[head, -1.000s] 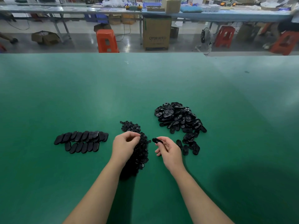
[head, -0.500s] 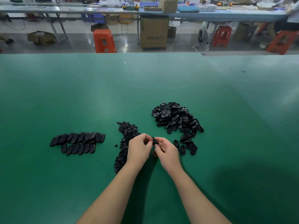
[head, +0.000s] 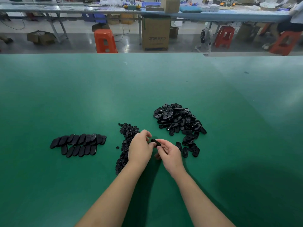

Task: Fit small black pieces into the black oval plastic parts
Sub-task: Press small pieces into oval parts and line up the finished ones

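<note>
Black oval plastic part [head: 155, 142] sits pinched between both hands above the green matte surface [head: 98, 95]: the right hand [head: 170, 154] curls its fingers round it, the left hand [head: 141, 149] pinches at its near end. A strip of small black pieces [head: 126, 145] lies behind the left hand, loose ovals [head: 178, 119] are heaped to the right, and finished ovals [head: 78, 144] lie in rows at left. Beyond stand an orange plastic stool [head: 105, 40], a cardboard box [head: 155, 33] and long workbenches [head: 65, 9].

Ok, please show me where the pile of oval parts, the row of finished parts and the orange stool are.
pile of oval parts [head: 177, 119], head view, middle of the heap
row of finished parts [head: 78, 140], head view, centre of the upper row
orange stool [head: 105, 40], head view, its front side
</note>
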Motion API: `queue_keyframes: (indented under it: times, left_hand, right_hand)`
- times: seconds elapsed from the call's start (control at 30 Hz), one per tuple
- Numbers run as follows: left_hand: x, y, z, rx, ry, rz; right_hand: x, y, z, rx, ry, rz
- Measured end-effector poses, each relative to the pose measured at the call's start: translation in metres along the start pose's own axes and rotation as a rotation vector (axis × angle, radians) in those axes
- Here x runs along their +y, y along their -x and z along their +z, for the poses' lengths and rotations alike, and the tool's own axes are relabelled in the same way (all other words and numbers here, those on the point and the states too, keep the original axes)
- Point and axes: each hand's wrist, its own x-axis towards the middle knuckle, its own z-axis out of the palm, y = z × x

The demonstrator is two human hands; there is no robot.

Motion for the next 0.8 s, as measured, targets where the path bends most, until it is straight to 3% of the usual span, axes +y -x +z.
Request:
queue_keyframes:
  times: [0.2,0.8]
  left_hand:
    - [-0.005,-0.008,-0.008,-0.168,0.089,-0.054]
    - [0.000,0.004,-0.002,-0.109,0.023,0.011]
  right_hand:
    - [-0.001,0.001,0.000,-0.007,-0.006,-0.025]
    - [-0.004,0.002,0.001,0.026,0.032,-0.035]
